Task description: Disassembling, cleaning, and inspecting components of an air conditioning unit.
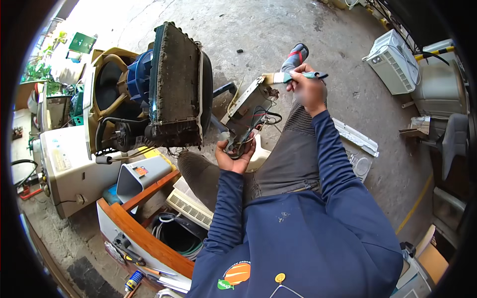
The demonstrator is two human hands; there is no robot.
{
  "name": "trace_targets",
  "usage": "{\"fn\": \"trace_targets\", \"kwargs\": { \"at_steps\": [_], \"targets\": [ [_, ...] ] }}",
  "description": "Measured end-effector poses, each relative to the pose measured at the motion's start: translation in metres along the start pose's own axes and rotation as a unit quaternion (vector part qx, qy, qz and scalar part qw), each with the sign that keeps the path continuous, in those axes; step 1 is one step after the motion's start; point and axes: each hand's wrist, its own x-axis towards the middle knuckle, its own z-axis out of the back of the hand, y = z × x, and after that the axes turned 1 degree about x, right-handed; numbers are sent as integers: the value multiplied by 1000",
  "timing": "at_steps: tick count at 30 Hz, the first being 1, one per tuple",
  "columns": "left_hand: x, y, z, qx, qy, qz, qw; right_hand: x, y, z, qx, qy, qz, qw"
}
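Centrally, just toward twelve o'clock, a narrow pale metal housing [244,105] rests in the person's left hand [235,160], fingers curled around its lower end. At one o'clock, the right hand [309,92] pinches a paintbrush [286,78], bristles at the housing's upper end. A dusty coil unit [179,79] stands at ten o'clock.

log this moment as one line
left hand: holding wired metal part | right hand: gripping brush, bristles at part's far end | nearby: blue fan, left

Grey bin [144,174] beside wooden frame [144,237]; blue can [133,281]; yellow floor line [414,204].
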Motion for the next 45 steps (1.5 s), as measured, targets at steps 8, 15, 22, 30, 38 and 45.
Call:
{"fn": "trace_targets", "kwargs": {
  "at_steps": [8, 15, 22, 30, 38, 45],
  "targets": [
    [-15, 1, 8, -19, -32, -14, 999, 1, 24, 3, 86, 177, -271, 942],
    [-21, -6, 14, -34, -15, 19, 999, 8, 8, -10, 86, 277, -293, 911],
    [-19, -7, 13, -35, -29, -21, 999, -10, 36, -24, -280, -71, 226, 930],
    [-24, 5, 2, -45, -5, 0, 999, -38, 20, -53, -312, 226, 148, 911],
    [-29, 10, -2, 20, -23, -84, 996, -28, 44, -45, -234, 19, 58, 970],
    [-17, 17, 10, 90, -31, -120, 988, -10, 2, -52, -548, 23, 267, 792]
  ]
}}
